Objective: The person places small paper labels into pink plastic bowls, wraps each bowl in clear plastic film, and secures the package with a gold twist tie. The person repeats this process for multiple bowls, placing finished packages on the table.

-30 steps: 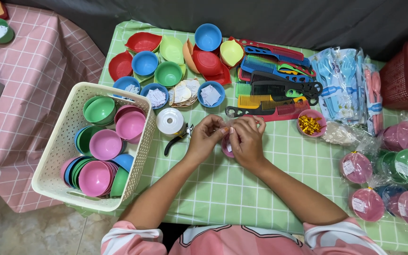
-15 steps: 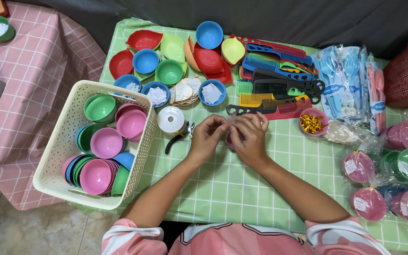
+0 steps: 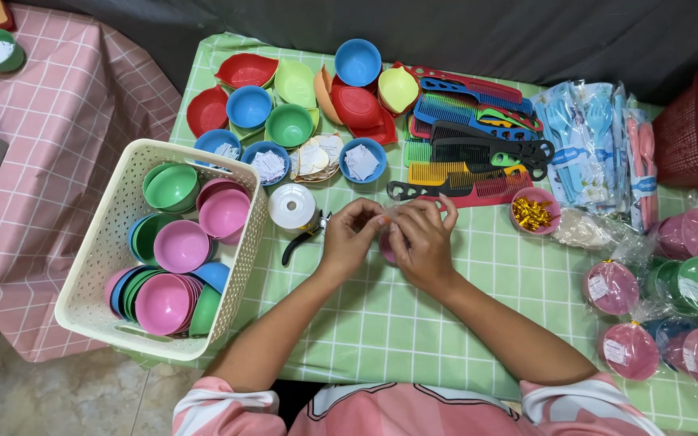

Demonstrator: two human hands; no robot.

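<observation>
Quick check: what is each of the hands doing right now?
Left hand: fingers pinched on the top of a small pink object.
Right hand: curled around the same pink object, holding it.

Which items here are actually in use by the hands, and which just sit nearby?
In use: left hand and right hand, together on a small pink wrapped item.

Lying about: basket of bowls, combs, pliers, white tape roll, gold ties bowl, wrapped bowls.
</observation>
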